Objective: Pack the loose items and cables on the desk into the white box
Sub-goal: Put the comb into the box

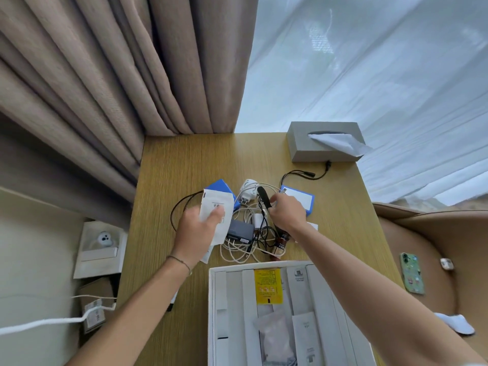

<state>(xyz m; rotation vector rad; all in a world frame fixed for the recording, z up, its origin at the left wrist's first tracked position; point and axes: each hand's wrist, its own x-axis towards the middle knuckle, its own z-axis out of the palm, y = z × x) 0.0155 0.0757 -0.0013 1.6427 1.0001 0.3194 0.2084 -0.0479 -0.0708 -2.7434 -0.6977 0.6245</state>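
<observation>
The open white box sits at the near edge of the wooden desk, with a yellow leaflet and white packets inside. Beyond it lies a tangle of white and black cables, a dark grey power adapter, a white plug and two blue boxes. My left hand grips a white paper packet above the desk. My right hand holds a black stick-shaped item over the tangle. A small brown bottle lies under my right wrist.
A grey tissue box stands at the far right corner, with a black cable in front of it. Curtains hang behind the desk. A phone lies on the tan chair at right. A white carton and a white cord sit on the floor at left.
</observation>
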